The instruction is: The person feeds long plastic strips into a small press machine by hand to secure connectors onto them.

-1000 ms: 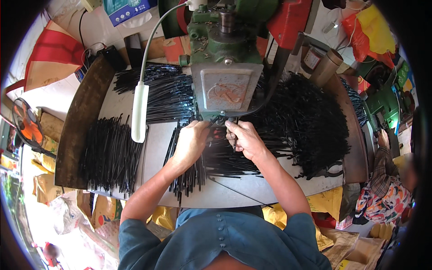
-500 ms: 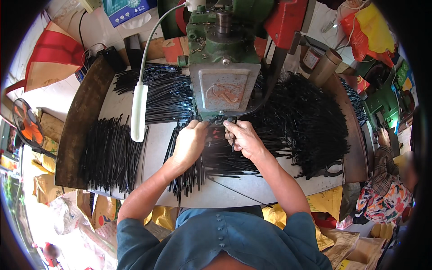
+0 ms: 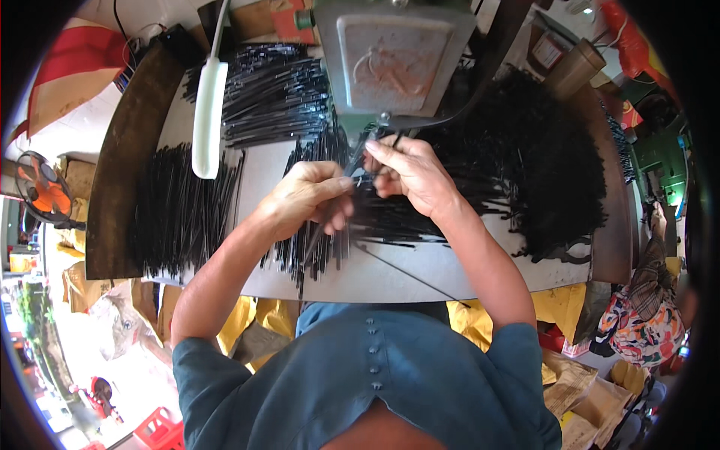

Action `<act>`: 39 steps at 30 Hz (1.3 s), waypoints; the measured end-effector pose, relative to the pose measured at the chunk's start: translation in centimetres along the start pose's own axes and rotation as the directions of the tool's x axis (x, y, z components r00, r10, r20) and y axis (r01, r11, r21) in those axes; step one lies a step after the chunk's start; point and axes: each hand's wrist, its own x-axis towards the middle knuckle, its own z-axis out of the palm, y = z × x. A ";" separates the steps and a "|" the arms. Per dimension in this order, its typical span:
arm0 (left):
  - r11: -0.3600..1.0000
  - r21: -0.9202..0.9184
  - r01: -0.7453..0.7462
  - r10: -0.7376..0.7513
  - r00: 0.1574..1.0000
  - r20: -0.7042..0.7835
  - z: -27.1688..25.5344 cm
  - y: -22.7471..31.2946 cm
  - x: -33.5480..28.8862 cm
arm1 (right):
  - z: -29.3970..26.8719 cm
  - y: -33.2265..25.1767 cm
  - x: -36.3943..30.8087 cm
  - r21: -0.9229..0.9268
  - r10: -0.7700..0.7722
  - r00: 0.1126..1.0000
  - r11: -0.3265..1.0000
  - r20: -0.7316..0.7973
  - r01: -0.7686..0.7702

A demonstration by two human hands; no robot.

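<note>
My left hand is closed in a pinch on a thin black rod, partly smeared by motion. Close by on the right, my right hand has thumb and fingers pressed together on a thin dark rod, whose tip sticks out above the fingers. Both hands are just below the green machine with a worn grey cover plate. Under and beside the left hand lies a bundle of thin black rods. More rods lie crosswise beneath the right hand.
Black rods lie in piles at the left, back left and right of the metal worktable. A white lamp hangs over the left side. A brown cup stands back right. Another person's sleeve shows far right.
Both hands have drawn back from the machine's lower front and turned in front of it, the left one opening out from its earlier grip posture. The whole view has shifted and come nearer the machine.
</note>
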 end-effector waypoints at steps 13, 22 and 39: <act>0.985 -0.169 0.043 0.004 0.964 0.267 0.3 -0.8 0.7 | -2.3 0.4 -1.2 0.188 -0.041 0.972 0.982 0.230 -0.003; 0.459 0.716 -0.525 0.789 0.611 -0.058 4.6 -1.6 1.2 | -5.5 0.9 0.4 0.415 -0.156 0.965 0.880 -0.208 0.232; 0.752 -0.592 -0.289 0.129 0.946 -0.298 1.1 -1.4 6.4 | -3.9 0.8 1.1 0.443 -0.198 0.957 0.853 -0.210 0.274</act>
